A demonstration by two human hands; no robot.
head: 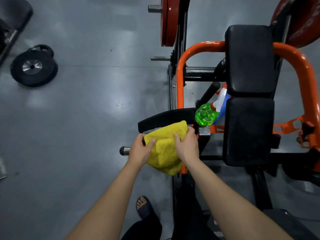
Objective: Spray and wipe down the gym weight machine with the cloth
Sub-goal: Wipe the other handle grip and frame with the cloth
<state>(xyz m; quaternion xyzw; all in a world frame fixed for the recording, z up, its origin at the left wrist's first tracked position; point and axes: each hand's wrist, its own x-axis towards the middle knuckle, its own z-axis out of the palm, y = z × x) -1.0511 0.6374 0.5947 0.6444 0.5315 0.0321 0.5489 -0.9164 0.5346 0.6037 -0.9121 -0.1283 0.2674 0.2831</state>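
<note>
Spray bottle (pixel 206 115) partly hidden behind seat pad (pixel 248 130); red plate (pixel 309 32) cut off top-R.

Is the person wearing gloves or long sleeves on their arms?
No. The left hand and right hand are bare, with no gloves. Both forearms are uncovered down to the picture's edge, so no sleeves show. No watch, bracelet or ring is visible.

One cloth (pixel 166 149), one spray bottle (pixel 207 115), two black pads (pixel 250 59)

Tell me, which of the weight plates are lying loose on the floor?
The black plates at far left: they lie flat on the floor, off on their own. The red plates stand on edge, mounted on the machine.
</note>
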